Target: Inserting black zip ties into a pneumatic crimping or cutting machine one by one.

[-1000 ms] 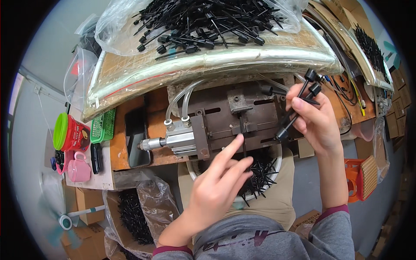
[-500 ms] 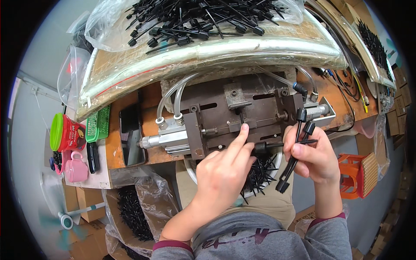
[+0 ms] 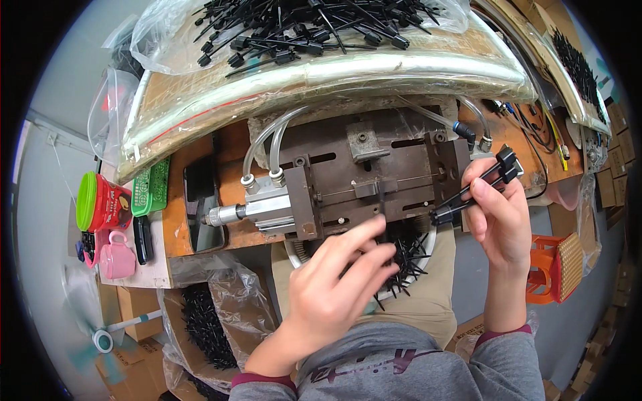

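Observation:
A brown metal fixture [image 3: 401, 157] with an air cylinder [image 3: 267, 212] on its left stands in front of me. From the small block [image 3: 366, 188] at its middle, a thin black stem [image 3: 382, 206] points toward me. My left hand [image 3: 338, 281] is just below that stem, fingers stretched and a little apart, with nothing visible in them. Whether the index fingertip touches the stem I cannot tell. My right hand [image 3: 498, 224], at the fixture's right end, grips several black plastic stems [image 3: 468, 197] with knobbed ends. Under my left fingers, a white basin [image 3: 431, 250] of black pieces [image 3: 408, 260] sits at my lap.
A plastic-wrapped ledge [image 3: 321, 83] bears a heap of black stems [image 3: 307, 30] behind the fixture. To the left are a phone [image 3: 202, 207], a green basket [image 3: 151, 187], a red tub [image 3: 110, 204] and a pink cup [image 3: 118, 257]. An orange stool [image 3: 552, 271] stands at right.
My left hand has drawn back toward me from the middle block. The right hand has shifted right and tilted its stems. The left cylinder's end knob has slid outward to the left.

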